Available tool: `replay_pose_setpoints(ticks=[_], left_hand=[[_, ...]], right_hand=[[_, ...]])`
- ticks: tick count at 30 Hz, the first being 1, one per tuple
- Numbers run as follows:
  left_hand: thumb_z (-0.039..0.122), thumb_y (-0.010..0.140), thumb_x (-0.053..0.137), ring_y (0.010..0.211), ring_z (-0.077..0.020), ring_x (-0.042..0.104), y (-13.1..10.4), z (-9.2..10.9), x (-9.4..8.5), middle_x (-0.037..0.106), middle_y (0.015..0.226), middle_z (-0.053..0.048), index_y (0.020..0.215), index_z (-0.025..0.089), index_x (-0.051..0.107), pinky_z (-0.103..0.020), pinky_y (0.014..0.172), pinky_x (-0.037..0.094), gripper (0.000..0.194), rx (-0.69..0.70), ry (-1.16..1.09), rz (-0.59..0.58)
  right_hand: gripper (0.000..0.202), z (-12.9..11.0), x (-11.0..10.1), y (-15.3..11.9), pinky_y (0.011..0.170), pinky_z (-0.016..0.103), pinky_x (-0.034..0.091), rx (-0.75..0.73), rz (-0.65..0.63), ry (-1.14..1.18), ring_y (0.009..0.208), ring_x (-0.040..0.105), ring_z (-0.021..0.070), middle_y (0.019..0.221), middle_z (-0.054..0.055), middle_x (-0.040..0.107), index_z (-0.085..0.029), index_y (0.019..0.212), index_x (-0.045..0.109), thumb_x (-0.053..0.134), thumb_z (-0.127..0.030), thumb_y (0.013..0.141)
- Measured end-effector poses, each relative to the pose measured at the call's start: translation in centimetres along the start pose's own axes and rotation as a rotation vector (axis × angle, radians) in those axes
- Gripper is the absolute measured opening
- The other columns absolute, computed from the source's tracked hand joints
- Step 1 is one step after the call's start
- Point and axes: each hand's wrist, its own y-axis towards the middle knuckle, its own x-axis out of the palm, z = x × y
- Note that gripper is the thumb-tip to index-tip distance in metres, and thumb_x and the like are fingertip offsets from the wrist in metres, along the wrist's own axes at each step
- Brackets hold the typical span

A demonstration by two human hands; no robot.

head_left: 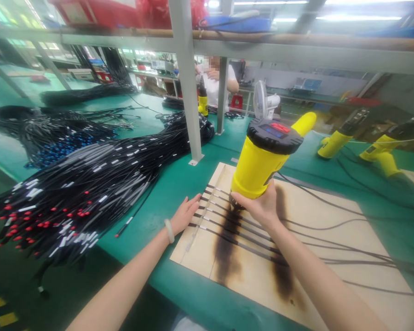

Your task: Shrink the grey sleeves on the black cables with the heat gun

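My right hand (258,205) is wrapped round the lower part of a yellow heat gun (258,165) with a black top. Its nozzle points down over several black cables (241,226) laid side by side on a scorched wooden board (310,202). At the board's left edge, my left hand (186,212) lies with its fingers stretched out, touching the cable ends. A pale bracelet (169,231) circles the left wrist. Dark burn marks (224,257) run across the board under the cables.
Bundles of black cables (124,161) with red and white ends cover the green table (141,248) at left. A metal post (188,82) stands ahead. More yellow heat guns (334,143) and a fan (261,101) are beyond. Another person (215,89) is in the background.
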Motion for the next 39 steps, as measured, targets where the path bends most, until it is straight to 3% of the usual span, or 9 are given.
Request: replay_pose_setpoints(ticks=[15, 26, 39], left_hand=[[0.059, 0.082, 0.016, 0.129, -0.0224, 0.034, 0.0, 0.1, 0.0, 0.036, 0.139, -0.011, 0.131, 0.007, 0.038, -0.041, 0.113, 0.007, 0.075, -0.001, -0.001, -0.002], [0.057, 0.083, 0.017, 0.129, -0.0211, 0.034, 0.1, -0.1, 0.1, 0.037, 0.139, -0.01, 0.129, 0.011, 0.041, -0.041, 0.113, 0.007, 0.07, 0.006, 0.006, 0.005], [0.056, 0.083, 0.017, 0.129, -0.0215, 0.034, 0.2, -0.2, 0.1, 0.036, 0.139, -0.009, 0.131, 0.012, 0.039, -0.043, 0.113, 0.007, 0.068, 0.013, 0.025, -0.003]], right_hand=[[0.065, 0.3, -0.9, -0.5, 0.074, 0.041, 0.052, 0.049, -0.023, 0.044, 0.082, 0.061, 0.025, 0.094, 0.009, 0.062, -0.018, 0.1, 0.048, 0.083, -0.033, 0.048], [0.054, -0.6, -1.9, -0.7, 0.078, 0.045, 0.051, 0.039, -0.086, 0.047, 0.089, 0.06, 0.0278, 0.099, 0.011, 0.062, -0.017, 0.096, 0.054, 0.081, -0.029, 0.051], [0.067, -1.5, -2.3, -2.0, 0.071, 0.042, 0.053, 0.055, -0.059, 0.087, 0.079, 0.062, 0.0249, 0.095, 0.008, 0.062, -0.02, 0.106, 0.044, 0.081, -0.027, 0.05]])
